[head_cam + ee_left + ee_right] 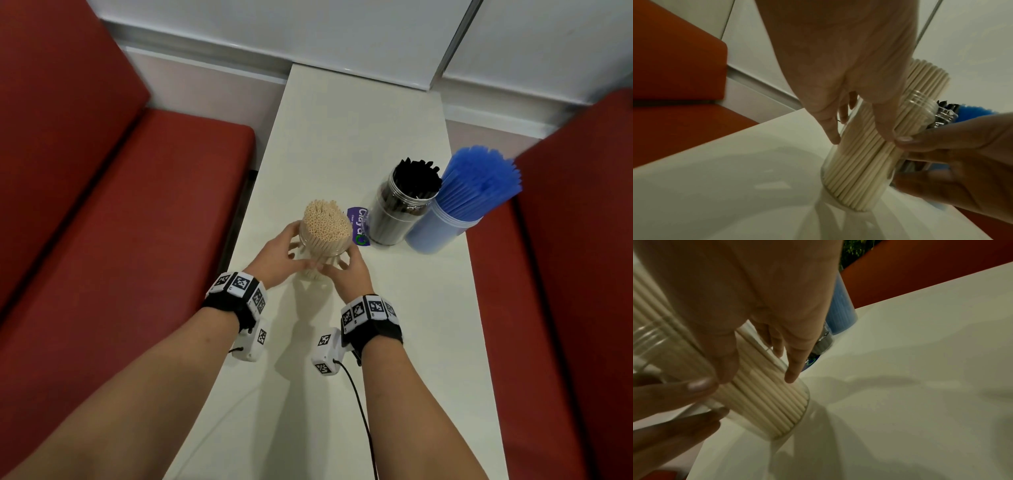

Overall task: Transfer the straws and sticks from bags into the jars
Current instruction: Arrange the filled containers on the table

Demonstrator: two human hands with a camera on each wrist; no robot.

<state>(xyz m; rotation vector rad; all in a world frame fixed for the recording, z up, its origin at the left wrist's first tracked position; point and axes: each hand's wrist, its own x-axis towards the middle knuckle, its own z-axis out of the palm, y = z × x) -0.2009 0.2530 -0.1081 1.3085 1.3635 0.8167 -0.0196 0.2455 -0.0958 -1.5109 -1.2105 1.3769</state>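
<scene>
Two bare forearms fill the foreground, each wrist strapped with a black band of coded tags. Left hand (279,251) and right hand (346,274) meet around the clear jar (320,263), fingers and thumbs curled on its sides, thumbs almost touching at the front; that is a two-handed hold on the jar. The jar stands on the table (394,359), packed tight with beige sticks (327,224) that rise above its rim, and it sits close to the table's left edge.

Biggest things around: red bench seats (102,257) flank the table on both sides, and a white wall panel (308,31) closes off the far end. The tabletop is long, narrow and white, with open surface beyond the jars toward the wall and more between the arms and the near end.

To the right of the held jar stands a blue tub (442,228) with blue straws (479,178) fanning out, right at the table's right edge. Touching it, a clear jar of black straws (416,180). Between that and the held jar lies a purple label (358,222). A black cable (359,404) trails from the right wrist unit.
</scene>
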